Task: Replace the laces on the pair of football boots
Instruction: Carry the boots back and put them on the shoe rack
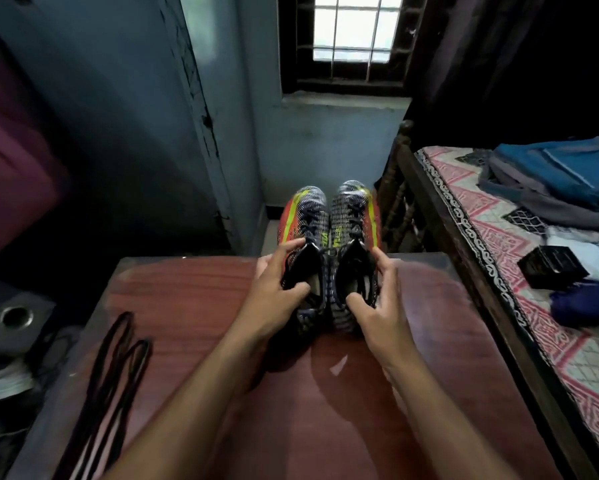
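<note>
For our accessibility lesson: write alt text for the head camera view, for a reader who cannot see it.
A person's left hand and right hand each grip one of two laced boots, held side by side at the far edge of a reddish table. Loose dark laces lie on the table's left side; a bed stands to the right.

The desk (194, 306) is seen to be reddish wood grain with a glossy, reflective finish. The boots (329, 230) are covered in a textured knit-look upper with smooth orange and yellow-green panels. The spare laces (118, 358) look matt, dark, corded. The bed (498, 271) is spread with patterned cloth.
</note>
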### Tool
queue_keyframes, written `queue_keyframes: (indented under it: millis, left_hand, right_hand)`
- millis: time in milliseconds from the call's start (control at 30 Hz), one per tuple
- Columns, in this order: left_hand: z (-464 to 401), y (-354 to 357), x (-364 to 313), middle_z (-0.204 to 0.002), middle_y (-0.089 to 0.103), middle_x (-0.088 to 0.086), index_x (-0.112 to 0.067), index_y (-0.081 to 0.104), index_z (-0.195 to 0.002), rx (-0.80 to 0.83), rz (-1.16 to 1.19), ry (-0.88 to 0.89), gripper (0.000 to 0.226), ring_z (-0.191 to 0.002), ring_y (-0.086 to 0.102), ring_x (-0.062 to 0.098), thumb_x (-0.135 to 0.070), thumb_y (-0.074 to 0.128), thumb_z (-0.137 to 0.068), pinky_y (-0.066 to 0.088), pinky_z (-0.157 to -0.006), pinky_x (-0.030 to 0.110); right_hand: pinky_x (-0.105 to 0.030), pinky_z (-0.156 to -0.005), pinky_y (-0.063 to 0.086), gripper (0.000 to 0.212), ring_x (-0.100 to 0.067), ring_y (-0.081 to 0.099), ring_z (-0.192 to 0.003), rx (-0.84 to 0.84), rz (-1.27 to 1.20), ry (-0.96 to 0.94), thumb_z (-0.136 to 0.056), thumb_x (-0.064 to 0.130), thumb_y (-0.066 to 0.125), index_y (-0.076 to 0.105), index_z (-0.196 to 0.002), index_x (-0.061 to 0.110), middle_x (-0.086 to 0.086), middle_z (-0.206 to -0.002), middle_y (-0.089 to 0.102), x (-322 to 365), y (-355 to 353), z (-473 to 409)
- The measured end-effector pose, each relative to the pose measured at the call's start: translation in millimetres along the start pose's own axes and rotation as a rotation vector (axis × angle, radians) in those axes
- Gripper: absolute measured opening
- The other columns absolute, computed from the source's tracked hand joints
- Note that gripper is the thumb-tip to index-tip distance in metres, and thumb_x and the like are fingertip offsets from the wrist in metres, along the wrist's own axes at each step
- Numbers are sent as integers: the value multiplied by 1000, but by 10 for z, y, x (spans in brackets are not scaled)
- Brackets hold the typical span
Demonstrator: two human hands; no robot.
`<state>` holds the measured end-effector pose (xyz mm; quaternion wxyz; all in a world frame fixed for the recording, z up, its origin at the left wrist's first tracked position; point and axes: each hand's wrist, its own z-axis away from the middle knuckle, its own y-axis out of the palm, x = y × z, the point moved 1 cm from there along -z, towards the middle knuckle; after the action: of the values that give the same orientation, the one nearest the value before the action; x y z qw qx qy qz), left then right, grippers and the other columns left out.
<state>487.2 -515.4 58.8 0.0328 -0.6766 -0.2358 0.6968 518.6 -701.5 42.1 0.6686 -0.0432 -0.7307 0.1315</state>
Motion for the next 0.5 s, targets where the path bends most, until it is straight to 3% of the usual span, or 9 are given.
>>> queue_keyframes:
  millis: [67,233,333,400,500]
  left_hand:
    - [101,-2,-61,-126,48,5,-46,56,-134,-3,-48,-62,65,-106,54,3,-5,67,-84,35,-84,-1]
    - [268,-19,-151,-119,52,2,-40,59,-120,32,-137,-251,40,-107,56,15,-45,78,-85,41,-96,24]
    - [176,40,-275,-105,59,3,-32,57,-96,-80,-150,-390,36,-100,57,22,-65,68,-85,41,-83,32]
    - [150,90,-350,-103,56,1,-30,51,-92,-142,-172,-447,37,-95,56,23,-64,66,-88,37,-77,32]
    - [231,122,-374,-108,53,0,-32,51,-100,-141,-119,-458,31,-99,57,24,-54,70,-90,40,-81,31]
  right_hand:
    - [-38,-121,30,81,-7,34,-144,43,71,55,-70,46,57,34,-147,46,13,-148,42,96,-39,130]
    - [-44,-119,31,81,-12,34,-143,216,215,216,-83,34,55,19,-149,64,10,-151,33,363,-154,307]
    - [-42,-121,27,82,-11,31,-145,254,225,256,-79,37,51,16,-148,63,18,-146,28,438,-138,372]
    - [-38,-121,26,84,-7,28,-145,267,232,289,-78,37,52,16,-150,58,21,-146,27,485,-130,407]
    - [-34,-120,23,88,-5,22,-148,285,217,357,-80,36,55,15,-156,48,17,-159,23,537,-181,430]
